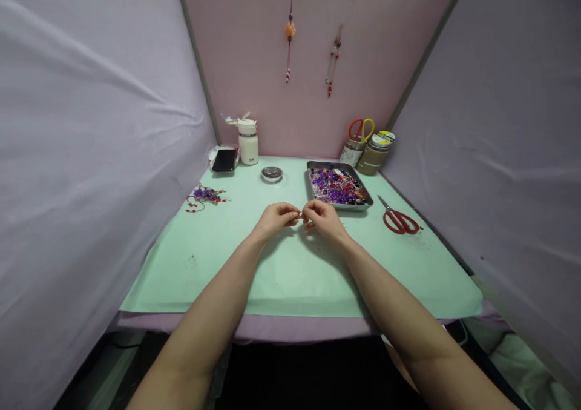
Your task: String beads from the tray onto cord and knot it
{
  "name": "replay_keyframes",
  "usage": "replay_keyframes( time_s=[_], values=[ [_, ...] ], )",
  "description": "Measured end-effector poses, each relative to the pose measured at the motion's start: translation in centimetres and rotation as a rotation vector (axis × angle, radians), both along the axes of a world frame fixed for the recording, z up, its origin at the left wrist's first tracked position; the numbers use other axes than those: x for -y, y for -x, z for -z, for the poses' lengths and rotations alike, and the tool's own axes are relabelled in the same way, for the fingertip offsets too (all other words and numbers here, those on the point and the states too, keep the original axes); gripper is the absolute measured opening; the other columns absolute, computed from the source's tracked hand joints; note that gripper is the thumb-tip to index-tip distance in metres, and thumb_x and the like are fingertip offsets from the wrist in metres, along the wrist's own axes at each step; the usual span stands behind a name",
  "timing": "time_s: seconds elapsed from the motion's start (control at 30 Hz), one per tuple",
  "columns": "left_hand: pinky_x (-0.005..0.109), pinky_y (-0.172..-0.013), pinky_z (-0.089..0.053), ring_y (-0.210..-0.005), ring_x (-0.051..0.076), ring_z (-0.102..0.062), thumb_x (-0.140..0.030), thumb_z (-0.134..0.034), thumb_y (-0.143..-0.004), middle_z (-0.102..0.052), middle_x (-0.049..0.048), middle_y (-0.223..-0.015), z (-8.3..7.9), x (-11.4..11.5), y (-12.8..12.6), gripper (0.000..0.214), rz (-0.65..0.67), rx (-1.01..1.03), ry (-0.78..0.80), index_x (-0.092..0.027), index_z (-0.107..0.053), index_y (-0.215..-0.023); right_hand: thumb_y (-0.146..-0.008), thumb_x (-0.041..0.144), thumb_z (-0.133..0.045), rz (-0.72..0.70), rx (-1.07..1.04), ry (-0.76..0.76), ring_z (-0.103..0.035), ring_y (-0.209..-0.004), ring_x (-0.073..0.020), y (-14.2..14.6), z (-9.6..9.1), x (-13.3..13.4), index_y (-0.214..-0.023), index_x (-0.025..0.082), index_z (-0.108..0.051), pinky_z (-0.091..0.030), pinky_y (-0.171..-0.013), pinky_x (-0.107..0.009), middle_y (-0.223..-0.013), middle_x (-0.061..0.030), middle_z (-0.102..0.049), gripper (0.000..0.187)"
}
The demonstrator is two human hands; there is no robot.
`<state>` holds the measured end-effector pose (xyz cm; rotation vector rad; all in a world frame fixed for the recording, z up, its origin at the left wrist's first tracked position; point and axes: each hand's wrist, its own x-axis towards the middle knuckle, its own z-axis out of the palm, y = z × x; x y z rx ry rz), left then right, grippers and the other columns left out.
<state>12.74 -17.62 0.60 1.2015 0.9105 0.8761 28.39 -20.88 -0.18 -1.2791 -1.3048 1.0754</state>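
My left hand (278, 217) and my right hand (323, 217) meet over the middle of the green table mat (299, 283), fingertips almost touching. Both are closed in a pinch. Between them shows a tiny red bit (299, 215), too small to make out whether it is a bead or cord. Just behind my right hand lies a metal tray (369, 201) full of purple, clear and dark beads (333, 187), with some red cord among them. A round clear case (272, 174) with dark contents sits beyond my left hand.
Red-handled scissors (399, 221) lie at the right. Beaded strings (206, 195) are heaped at the left. Along the back stand a phone (225, 160), a white bottle (248, 142), a can holding scissors (353, 152) and a jar (374, 154). Beaded pendants (290, 31) hang on the pink wall.
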Motion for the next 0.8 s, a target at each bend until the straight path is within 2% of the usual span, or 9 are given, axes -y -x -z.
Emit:
replay_keyframes(
  time_s=[0.17,0.3,0.4,0.6,0.8],
  values=[
    [0.028,-0.069,-0.049,-0.065,0.011,-0.059,-0.021,-0.072,-0.063,-0.067,0.0029,-0.07,0.58,-0.49,0.19,0.015,-0.004,-0.106,-0.136,-0.013,-0.067,-0.075,-0.075,0.032,-0.055,-0.035,-0.007,0.014,-0.054,-0.05,-0.0109,0.21,-0.13,0.1,-0.071,0.019,-0.052,-0.045,-0.045,-0.023,-0.065,0.0006,-0.061,0.014],
    [0.026,-0.067,-0.047,-0.064,0.011,-0.057,-0.022,-0.069,-0.066,-0.066,0.0022,-0.07,0.99,-0.72,0.36,0.015,-0.012,-0.181,-0.251,-0.014,-0.068,-0.078,-0.078,0.038,-0.055,-0.066,0.03,0.009,-0.045,-0.043,-0.009,0.05,0.15,-0.13,-0.074,0.021,-0.051,-0.035,-0.04,-0.021,-0.058,0.0029,-0.057,0.018],
    [0.028,-0.07,-0.048,-0.067,0.011,-0.058,-0.023,-0.071,-0.065,-0.066,0.0029,-0.073,0.91,-0.58,0.38,0.018,-0.01,-0.128,-0.184,-0.013,-0.067,-0.079,-0.08,0.044,-0.055,-0.082,0.039,-0.009,-0.04,-0.041,-0.0079,-0.13,0.21,-0.23,-0.077,0.021,-0.051,-0.028,-0.039,-0.021,-0.053,0.0048,-0.053,0.023],
    [0.029,-0.076,-0.049,-0.068,0.009,-0.058,-0.035,-0.073,-0.071,-0.066,0.0059,-0.08,0.68,-0.13,0.27,0.027,0.062,0.068,0.081,-0.012,-0.067,-0.085,-0.08,0.046,-0.057,-0.1,-0.044,-0.019,-0.039,-0.043,-0.0073,-0.17,0.13,-0.17,-0.079,0.021,-0.05,-0.029,-0.041,-0.02,-0.056,0.0049,-0.053,0.027],
    [0.025,-0.068,-0.046,-0.065,0.008,-0.054,-0.04,-0.076,-0.067,-0.062,0.0047,-0.076,0.84,-0.05,0.31,0.033,0.073,0.07,0.107,-0.012,-0.068,-0.081,-0.079,0.049,-0.056,-0.092,-0.034,-0.03,-0.04,-0.043,-0.0071,-0.03,0.44,-0.28,-0.08,0.02,-0.05,-0.029,-0.041,-0.02,-0.055,0.0053,-0.053,0.029]
  ],
)
